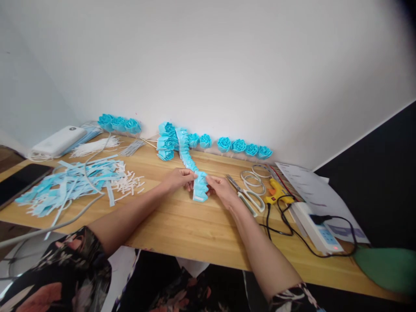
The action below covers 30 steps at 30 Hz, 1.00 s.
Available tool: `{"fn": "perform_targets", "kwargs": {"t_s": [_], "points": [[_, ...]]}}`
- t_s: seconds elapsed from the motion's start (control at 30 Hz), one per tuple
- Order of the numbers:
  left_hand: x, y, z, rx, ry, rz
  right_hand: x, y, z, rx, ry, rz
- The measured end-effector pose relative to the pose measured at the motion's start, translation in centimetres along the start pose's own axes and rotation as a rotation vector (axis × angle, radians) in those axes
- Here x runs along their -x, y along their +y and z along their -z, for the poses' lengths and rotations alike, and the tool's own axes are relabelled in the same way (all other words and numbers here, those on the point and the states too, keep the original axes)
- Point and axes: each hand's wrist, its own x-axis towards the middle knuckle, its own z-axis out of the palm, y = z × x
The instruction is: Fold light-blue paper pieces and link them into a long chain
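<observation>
A long pleated strip of light-blue mask fabric (188,158) runs across the wooden table (182,225) from a cluster of blue fabric roses (166,143) toward me. My left hand (180,178) pinches the strip's near end from the left. From the right, my right hand (220,189) pinches the same folded end (200,187). Both hands have their fingers closed on the fabric, just above the tabletop.
Scissors (247,196), white tape rings (252,177), a yellow glue gun (276,191) and a power strip (316,229) with black cables lie right. Blue and white scraps (71,182), a power bank (56,142) and a phone (17,181) lie left. More roses (244,147) line the wall.
</observation>
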Motion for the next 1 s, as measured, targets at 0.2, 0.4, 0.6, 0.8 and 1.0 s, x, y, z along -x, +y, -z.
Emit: {"fn": "perform_targets", "kwargs": {"t_s": [0.2,0.4,0.6,0.8,1.0], "points": [[0.11,0.06,-0.33,0.019,-0.062,-0.018,-0.10,0.06,0.03,0.020,0.068,0.056],[0.06,-0.21,-0.39,0.172,-0.132,0.073,-0.14,0.06,0.03,0.051,0.067,0.083],[-0.15,-0.22,-0.12,0.202,-0.035,0.013,-0.17,0.21,0.03,0.089,0.020,0.062],[0.02,-0.17,0.07,0.061,0.036,-0.031,-0.15,0.18,-0.09,0.036,0.014,0.039],[0.13,-0.05,-0.03,0.005,-0.012,-0.055,0.01,0.06,-0.18,0.060,0.049,0.090]]}}
